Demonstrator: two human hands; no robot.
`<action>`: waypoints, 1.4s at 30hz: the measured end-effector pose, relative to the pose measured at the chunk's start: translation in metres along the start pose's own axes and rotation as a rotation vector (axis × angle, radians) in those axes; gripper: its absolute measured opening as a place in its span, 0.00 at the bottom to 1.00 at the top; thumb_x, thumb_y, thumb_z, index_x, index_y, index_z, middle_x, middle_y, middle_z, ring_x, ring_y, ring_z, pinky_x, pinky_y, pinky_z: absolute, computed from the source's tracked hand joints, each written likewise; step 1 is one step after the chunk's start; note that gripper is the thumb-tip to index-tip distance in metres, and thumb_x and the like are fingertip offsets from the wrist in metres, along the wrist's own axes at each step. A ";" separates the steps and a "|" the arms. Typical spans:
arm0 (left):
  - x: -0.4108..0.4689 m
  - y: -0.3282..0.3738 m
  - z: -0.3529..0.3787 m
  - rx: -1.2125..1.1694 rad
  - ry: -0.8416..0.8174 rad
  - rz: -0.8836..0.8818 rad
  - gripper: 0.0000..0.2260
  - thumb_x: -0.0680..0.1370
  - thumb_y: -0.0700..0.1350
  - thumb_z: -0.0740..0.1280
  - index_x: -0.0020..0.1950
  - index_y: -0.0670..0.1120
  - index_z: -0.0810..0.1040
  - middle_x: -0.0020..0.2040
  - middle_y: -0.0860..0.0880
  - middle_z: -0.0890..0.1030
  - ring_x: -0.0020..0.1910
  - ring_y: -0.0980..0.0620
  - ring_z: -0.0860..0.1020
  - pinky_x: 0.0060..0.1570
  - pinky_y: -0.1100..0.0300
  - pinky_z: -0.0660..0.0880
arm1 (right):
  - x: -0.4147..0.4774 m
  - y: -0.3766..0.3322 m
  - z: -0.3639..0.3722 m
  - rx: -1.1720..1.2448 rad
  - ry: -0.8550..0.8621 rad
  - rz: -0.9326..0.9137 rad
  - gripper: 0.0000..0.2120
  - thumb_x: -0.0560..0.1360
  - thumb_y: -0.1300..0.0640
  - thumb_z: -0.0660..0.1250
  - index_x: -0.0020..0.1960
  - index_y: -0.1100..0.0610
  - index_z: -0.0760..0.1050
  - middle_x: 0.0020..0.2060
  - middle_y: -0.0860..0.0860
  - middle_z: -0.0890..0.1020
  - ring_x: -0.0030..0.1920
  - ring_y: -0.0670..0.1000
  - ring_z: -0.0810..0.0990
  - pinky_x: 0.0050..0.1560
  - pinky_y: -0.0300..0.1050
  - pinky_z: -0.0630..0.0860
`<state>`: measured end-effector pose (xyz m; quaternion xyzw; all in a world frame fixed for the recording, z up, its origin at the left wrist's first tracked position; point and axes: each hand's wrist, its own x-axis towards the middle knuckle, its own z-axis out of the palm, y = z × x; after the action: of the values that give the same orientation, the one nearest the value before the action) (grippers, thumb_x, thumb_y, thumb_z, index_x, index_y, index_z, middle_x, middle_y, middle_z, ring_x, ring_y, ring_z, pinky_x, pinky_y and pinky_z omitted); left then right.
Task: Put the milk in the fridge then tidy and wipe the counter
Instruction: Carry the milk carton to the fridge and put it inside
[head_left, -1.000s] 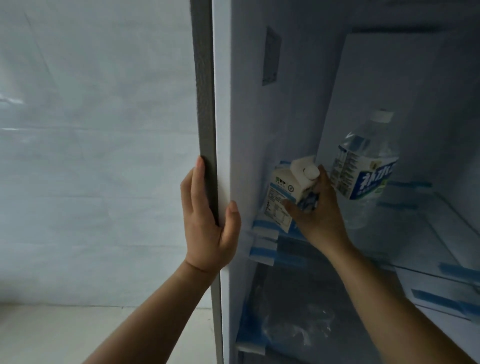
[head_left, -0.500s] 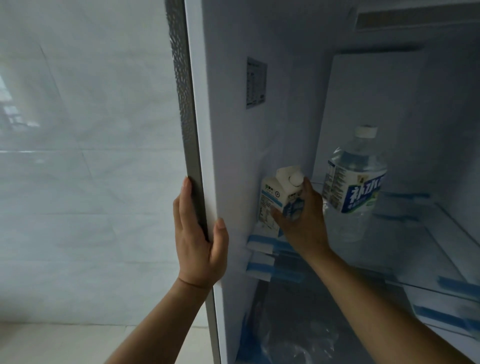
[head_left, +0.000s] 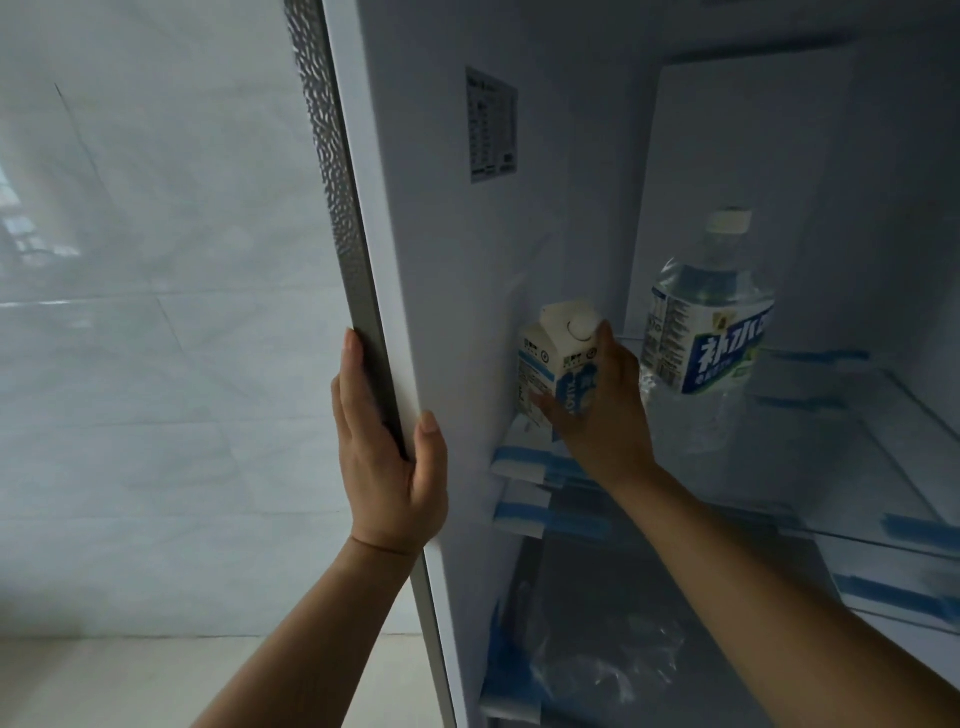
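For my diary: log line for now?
right hand grips white-blue milk carton | left hand holds grey fridge edge | clear water bottle beside

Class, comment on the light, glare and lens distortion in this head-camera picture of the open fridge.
Head view: dim, bluish light inside the white fridge; the white-and-blue milk carton and clear plastic water bottle are in focus; a pale reflection glares on the glossy white wall tiles at left; the wide lens bows the grey textured fridge edge.

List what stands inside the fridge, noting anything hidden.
A milk carton held by the right hand, and a water bottle beside it. The hand hides part of the carton's base.
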<state>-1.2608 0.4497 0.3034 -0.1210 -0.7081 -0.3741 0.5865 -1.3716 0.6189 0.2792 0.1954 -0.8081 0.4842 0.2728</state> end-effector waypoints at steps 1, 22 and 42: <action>0.000 0.000 -0.001 -0.006 -0.005 -0.008 0.28 0.78 0.54 0.54 0.75 0.46 0.49 0.72 0.69 0.54 0.72 0.64 0.57 0.68 0.65 0.58 | -0.003 -0.001 -0.002 -0.007 -0.003 0.007 0.45 0.70 0.49 0.71 0.75 0.49 0.44 0.69 0.54 0.60 0.67 0.52 0.64 0.66 0.43 0.63; -0.007 0.018 -0.094 -0.197 -0.743 -0.178 0.31 0.77 0.55 0.59 0.75 0.60 0.45 0.73 0.52 0.58 0.65 0.57 0.64 0.57 0.61 0.65 | -0.228 -0.121 -0.059 -0.455 -0.047 0.417 0.24 0.75 0.40 0.55 0.64 0.55 0.70 0.61 0.53 0.75 0.59 0.51 0.73 0.56 0.42 0.68; -0.141 0.261 -0.093 -0.747 -1.385 0.205 0.19 0.76 0.51 0.64 0.67 0.50 0.70 0.65 0.50 0.73 0.60 0.55 0.71 0.58 0.64 0.64 | -0.447 -0.327 -0.237 -1.029 0.497 0.616 0.23 0.73 0.42 0.63 0.61 0.56 0.72 0.60 0.54 0.77 0.59 0.52 0.74 0.57 0.45 0.69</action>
<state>-0.9931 0.6056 0.2783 -0.5794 -0.7250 -0.3707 -0.0351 -0.7760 0.7038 0.3094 -0.3189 -0.8687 0.1218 0.3588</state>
